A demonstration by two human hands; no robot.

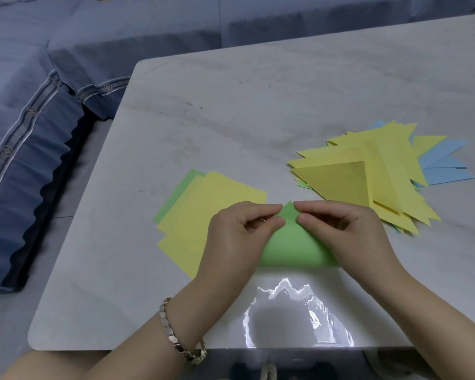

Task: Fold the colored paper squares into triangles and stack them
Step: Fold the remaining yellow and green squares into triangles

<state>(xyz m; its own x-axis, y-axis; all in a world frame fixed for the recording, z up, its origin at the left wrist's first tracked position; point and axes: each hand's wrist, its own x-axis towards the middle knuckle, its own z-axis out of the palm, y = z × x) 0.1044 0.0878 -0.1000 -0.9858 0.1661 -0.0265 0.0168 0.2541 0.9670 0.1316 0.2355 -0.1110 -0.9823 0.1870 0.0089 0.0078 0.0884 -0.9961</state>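
Note:
A green paper square (294, 245) lies bent over on itself in front of me, its lower part still rounded and its top corner pointing away. My left hand (239, 237) pinches the left side of that corner between thumb and forefinger. My right hand (346, 231) pinches its right side the same way. To the left, partly under my left hand, lies a stack of flat yellow squares (203, 212) with a green one peeking out beneath. To the right sits a loose pile of folded triangles (368, 171), mostly yellow, with blue ones at its far side.
The papers lie on a pale marbled table (231, 119) with a rounded left corner and a glare patch near its front edge. A blue fabric sofa (39, 133) stands beyond the table's left and far sides. A metal bracelet circles my left wrist.

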